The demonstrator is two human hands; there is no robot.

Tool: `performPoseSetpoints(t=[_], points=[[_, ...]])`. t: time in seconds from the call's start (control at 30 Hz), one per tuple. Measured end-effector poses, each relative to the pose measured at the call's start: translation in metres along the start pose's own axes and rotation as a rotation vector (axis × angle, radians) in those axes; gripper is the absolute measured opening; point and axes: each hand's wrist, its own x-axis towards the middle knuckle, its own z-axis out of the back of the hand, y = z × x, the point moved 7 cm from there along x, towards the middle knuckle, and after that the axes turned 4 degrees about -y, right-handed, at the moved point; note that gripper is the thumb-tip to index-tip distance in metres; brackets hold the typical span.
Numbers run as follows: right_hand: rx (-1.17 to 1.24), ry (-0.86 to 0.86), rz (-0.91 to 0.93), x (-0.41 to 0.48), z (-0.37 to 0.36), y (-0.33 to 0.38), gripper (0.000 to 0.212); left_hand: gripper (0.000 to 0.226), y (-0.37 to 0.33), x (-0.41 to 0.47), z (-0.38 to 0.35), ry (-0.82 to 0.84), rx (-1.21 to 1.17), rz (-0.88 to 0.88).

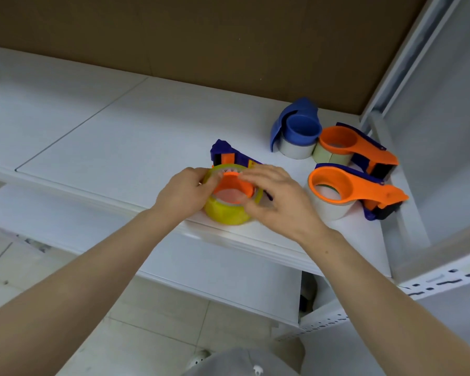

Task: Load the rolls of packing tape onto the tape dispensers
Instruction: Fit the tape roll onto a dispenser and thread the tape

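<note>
Glossy yellow tape roll [228, 213], matt shelf [120, 126].

Head view looks down (close) onto shelf [120, 126].

The right grip [278, 198] hides part of the purple dispenser [225, 154], and the yellow tape roll [225, 214] covers its middle.
</note>
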Motion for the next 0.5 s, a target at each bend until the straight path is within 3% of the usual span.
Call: performPoseSetpoints(t=[0.1,0.2,0.33,0.43,0.5], points=[[-0.407,0.169,0.106,-0.003,-0.022,0.004,0.057,0.057,0.007,-0.005,0.000,0.014,0.072,0.088],[-0.459,0.198,0.148,0.000,-0.031,0.013,0.047,0.050,0.013,-0.011,-0.005,0.057,-0.348,0.331],[-0.260,0.201,0.073,0.000,-0.037,0.009,0.044,0.029,0.011,-0.017,-0.005,0.125,-0.682,0.398],[0.040,-0.074,-0.041,-0.002,-0.024,0.002,0.040,0.029,0.003,-0.023,-0.006,0.182,-0.886,0.419],[0.340,-0.167,-0.172,-0.004,-0.022,-0.003,0.035,0.032,-0.010,-0.024,-0.009,0.260,-0.986,0.392]])
